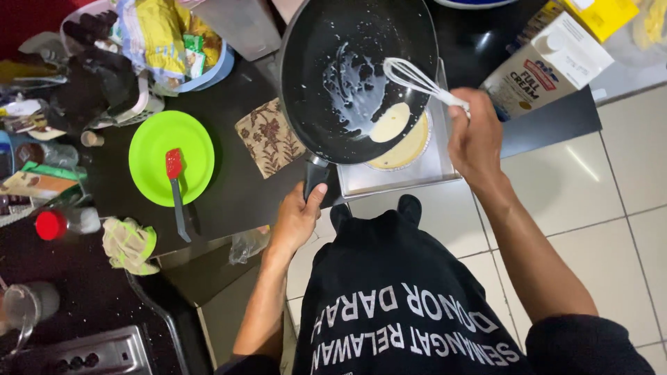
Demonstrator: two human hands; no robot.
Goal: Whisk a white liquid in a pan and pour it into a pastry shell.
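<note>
My left hand (pixel 297 219) grips the handle of a black frying pan (pixel 313 76) and holds it tilted over a round bowl of pale yellow cream (pixel 410 149). Cream runs from the pan's lower rim into the bowl. My right hand (pixel 474 135) holds a white wire whisk (pixel 415 78) whose head lies inside the pan among white smears. The bowl stands on a white square scale or tray (pixel 431 173) at the counter's edge.
A milk carton (pixel 549 66) lies right of the pan. A patterned trivet (pixel 267 135) and a green plate (pixel 149 156) with a red spatula (pixel 174 184) sit to the left. Farther left are a crumpled cloth (pixel 128 243), a red-capped bottle (pixel 62 222) and a cluttered basket (pixel 132 104).
</note>
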